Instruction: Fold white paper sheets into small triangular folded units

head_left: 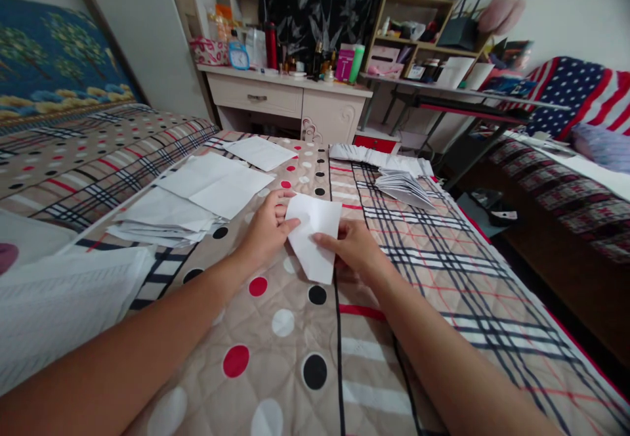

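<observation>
"Bare forearms were nearest the camera, reaching in from the lower corners over a quilted bedspread. Its padded cloth was beige, printed with red, black and white dots along the middle and plaid bands toward the right."

"And what did the hands have between them?"

"One piece of folded paper, white and smooth, with a soft crease in its upper part. Its outline was uneven: broad at the far edge, the left side angling in to a short near edge."

"Which way did it point?"

"Its narrow end faced back toward the person, and its long axis ran from near to far, almost straight. Whether it touched the bedspread could not be told."

"How did each grip stand?"

"Narrow, both closed on the paper. The left hand pinched the far left edge, thumb on top. The right hand had its thumb on the face and its fingers at the right edge, partly hidden."

"What lay around them?"

"To the left, a loose stack of flat white sheets with overlapping edges; nearer the camera, thin papers with rows of faint marks. To the right and farther off, a fanned bundle of folded pieces lay just before a long, pleated white strip."
</observation>
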A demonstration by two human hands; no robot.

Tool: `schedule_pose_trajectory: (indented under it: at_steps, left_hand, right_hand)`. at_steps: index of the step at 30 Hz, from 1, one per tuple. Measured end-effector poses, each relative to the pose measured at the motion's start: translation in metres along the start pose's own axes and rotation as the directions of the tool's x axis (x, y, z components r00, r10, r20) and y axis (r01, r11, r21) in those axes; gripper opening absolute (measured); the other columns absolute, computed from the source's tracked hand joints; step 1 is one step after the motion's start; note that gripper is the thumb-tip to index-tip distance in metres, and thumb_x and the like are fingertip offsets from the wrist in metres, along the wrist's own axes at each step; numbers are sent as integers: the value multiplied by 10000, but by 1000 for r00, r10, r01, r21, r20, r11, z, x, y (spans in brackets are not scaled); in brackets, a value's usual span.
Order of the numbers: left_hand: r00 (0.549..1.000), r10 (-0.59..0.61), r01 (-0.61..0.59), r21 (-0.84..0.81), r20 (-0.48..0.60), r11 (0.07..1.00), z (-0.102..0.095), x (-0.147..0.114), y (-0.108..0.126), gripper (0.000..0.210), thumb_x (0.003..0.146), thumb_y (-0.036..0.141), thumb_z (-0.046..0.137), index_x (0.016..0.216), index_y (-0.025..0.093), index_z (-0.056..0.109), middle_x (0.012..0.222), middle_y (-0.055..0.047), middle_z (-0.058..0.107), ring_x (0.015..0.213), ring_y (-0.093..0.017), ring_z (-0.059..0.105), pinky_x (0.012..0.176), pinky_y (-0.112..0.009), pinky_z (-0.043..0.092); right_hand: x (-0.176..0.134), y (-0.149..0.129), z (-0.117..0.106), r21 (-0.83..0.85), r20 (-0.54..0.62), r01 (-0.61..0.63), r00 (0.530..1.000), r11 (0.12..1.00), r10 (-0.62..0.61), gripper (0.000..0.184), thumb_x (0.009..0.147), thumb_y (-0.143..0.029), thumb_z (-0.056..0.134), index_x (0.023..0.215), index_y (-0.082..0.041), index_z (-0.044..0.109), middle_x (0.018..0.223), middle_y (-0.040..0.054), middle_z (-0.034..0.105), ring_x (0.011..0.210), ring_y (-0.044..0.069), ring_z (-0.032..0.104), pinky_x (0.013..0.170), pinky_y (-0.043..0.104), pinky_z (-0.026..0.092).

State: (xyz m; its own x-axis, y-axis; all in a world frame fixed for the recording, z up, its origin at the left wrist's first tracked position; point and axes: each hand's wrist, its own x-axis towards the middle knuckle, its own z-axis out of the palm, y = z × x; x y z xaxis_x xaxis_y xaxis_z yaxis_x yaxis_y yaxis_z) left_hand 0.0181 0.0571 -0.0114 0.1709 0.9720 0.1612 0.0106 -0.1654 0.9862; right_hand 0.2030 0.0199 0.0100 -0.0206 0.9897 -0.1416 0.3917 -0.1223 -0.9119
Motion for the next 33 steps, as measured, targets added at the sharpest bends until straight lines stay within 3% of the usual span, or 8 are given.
schedule_pose_trajectory:
  at_steps: [2, 4, 7, 12, 18, 22, 27, 33]
  left_hand:
    - [985, -73, 77, -16, 157, 997, -4, 2, 5, 621, 701, 145, 686, 1257, 190, 413, 868, -44, 706, 761, -197, 705, 624, -273, 543]
    - [921, -145, 154, 3, 362, 988, -4, 1, 9, 675, 705, 139, 684, 1314, 204, 401, 856, -42, 711, 735, -196, 706, 589, -256, 531]
    - [857, -158, 152, 53, 490, 987, 0, -2, 11, 736, 714, 115, 670, 1380, 236, 381, 895, -47, 705, 748, -181, 698, 568, -226, 506]
    - [944, -16, -50, 188, 329, 981, 4, -1, 3, 771, 609, 80, 766, 1316, 219, 490, 876, 0, 627, 689, -104, 601, 593, -211, 492]
    - [976, 40, -71, 137, 215, 988, 0, 9, 1, 601, 638, 96, 753, 1207, 147, 569, 864, -10, 621, 717, -99, 599, 692, -248, 529]
    - [983, 129, -158, 238, 133, 958, 1, 13, -6, 435, 684, 73, 711, 1106, 142, 632, 932, -46, 640, 798, -128, 620, 726, -274, 547]
    - [913, 321, -408, 602, 253, 687, -7, 5, -6, 147, 729, 79, 716, 850, 161, 699, 904, -40, 658, 826, -158, 623, 756, -302, 529]
    - [829, 299, -559, 728, 472, 398, -12, -18, 7, 118, 852, 113, 617, 812, 143, 724, 942, -78, 721, 885, -198, 654, 829, -352, 550]
  right_hand:
    - [2, -3, -9, 31, -30, -16, 999, 999, 17, 348, 705, -478, 706, 833, -161, 639, 677, 32, 646, 508, 120, 532, 427, 223, 369]
    - [7, -3, -17, 10, -109, 20, 994, 1000, -19, 404, 669, -495, 735, 870, -158, 639, 697, 30, 643, 547, 119, 540, 452, 218, 384]
    - [14, 6, -20, 58, -22, 119, 993, 991, -118, 400, 590, -377, 790, 895, -164, 642, 753, 23, 663, 617, 129, 579, 536, 236, 439]
    - [16, 20, -14, 46, 0, 162, 987, 986, -162, 252, 585, -254, 761, 768, -176, 607, 681, -7, 634, 572, 127, 558, 514, 238, 406]
    - [13, 16, -14, 64, -35, 257, 966, 964, -255, 182, 664, -312, 709, 705, -169, 604, 650, -20, 593, 556, 109, 505, 515, 234, 361]
    - [14, 19, -14, -121, -136, 343, 924, 932, -357, 151, 728, -311, 663, 684, -167, 647, 674, 8, 619, 621, 132, 528, 574, 253, 379]
    - [17, 27, -15, -425, -107, 313, 914, 849, -391, 106, 719, -258, 706, 654, -182, 670, 700, 8, 638, 630, 131, 532, 600, 263, 380]
    - [15, 23, -12, -469, -111, 386, 867, 794, -486, 252, 752, -202, 696, 998, -231, 741, 812, 10, 673, 697, 145, 583, 624, 267, 407]
